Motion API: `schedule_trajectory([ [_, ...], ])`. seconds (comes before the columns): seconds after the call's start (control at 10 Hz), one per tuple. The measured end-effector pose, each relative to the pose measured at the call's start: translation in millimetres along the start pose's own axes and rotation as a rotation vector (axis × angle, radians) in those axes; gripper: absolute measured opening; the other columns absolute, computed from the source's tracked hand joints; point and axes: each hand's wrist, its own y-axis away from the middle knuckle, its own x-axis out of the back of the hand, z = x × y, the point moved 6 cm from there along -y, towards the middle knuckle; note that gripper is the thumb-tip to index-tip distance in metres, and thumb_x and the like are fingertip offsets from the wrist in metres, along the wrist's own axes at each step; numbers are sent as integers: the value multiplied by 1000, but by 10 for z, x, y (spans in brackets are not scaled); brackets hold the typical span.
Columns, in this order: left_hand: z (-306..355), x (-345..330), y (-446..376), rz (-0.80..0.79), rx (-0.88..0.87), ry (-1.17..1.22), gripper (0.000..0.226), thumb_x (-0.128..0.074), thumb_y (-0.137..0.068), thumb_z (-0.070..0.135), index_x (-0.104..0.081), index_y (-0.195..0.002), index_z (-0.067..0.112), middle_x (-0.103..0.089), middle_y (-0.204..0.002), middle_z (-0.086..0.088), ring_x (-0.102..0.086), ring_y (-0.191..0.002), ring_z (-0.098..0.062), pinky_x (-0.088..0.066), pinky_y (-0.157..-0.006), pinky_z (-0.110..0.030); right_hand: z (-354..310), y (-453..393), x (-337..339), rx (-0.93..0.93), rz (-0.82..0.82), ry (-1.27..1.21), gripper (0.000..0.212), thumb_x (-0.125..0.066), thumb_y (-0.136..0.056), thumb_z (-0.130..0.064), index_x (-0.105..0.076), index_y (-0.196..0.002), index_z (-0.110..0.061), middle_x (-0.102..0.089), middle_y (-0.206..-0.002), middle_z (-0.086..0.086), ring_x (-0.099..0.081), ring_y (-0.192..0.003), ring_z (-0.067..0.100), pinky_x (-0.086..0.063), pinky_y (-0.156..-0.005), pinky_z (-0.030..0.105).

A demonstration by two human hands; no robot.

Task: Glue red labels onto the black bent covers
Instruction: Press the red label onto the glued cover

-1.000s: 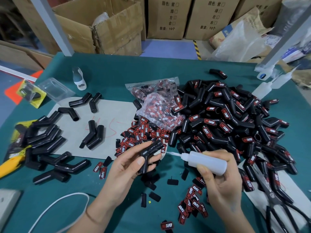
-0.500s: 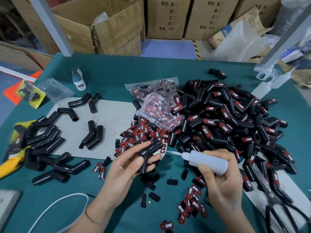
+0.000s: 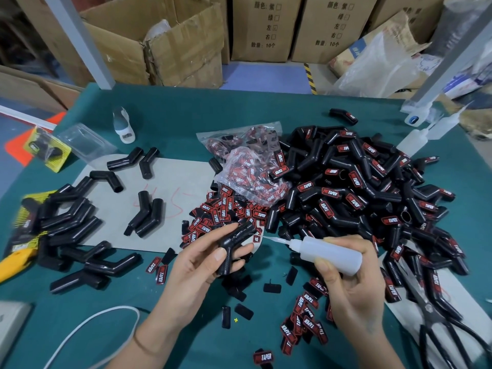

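Black bent cover [image 3: 234, 243]: glossy, elbow-shaped tube, gripped in left hand [image 3: 197, 265] above green table [image 3: 186, 328].

Right hand [image 3: 351, 283] wrapped round translucent squeeze bottle [image 3: 327, 251], thin nozzle pointing at cover, not touching. Red labels [image 3: 213, 211] heaped just behind; labelled covers [image 3: 359, 193] piled right, too many to count. Unlabelled covers [image 3: 69, 222] left. Cardboard boxes [image 3: 266, 27] behind.

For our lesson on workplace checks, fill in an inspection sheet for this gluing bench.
Surface: green table, grey sheet on it.
Job's things: unlabelled cover, glue bottle, loose red labels, labelled pile, bare covers.
Clutter: scissors, yellow knife, spare bottles.
Hands: left hand holds the cover; right hand holds the bottle.
Cables: white cable.
Surroundings: cardboard boxes.
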Motion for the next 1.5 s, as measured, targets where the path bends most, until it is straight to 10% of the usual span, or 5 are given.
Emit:
schedule_trajectory([
  [1.5,0,8,9,-6,-7,-25,44,-67,-104,26,-60,-146,14,-64,-142,-20,-65,-127,-42,-59,-97,-36,-5,-3,11,34,9,13,34,-67,-88,-33,-59,-114,-53,-64,-109,-24,-67,-97,6,-54,-77,16],
])
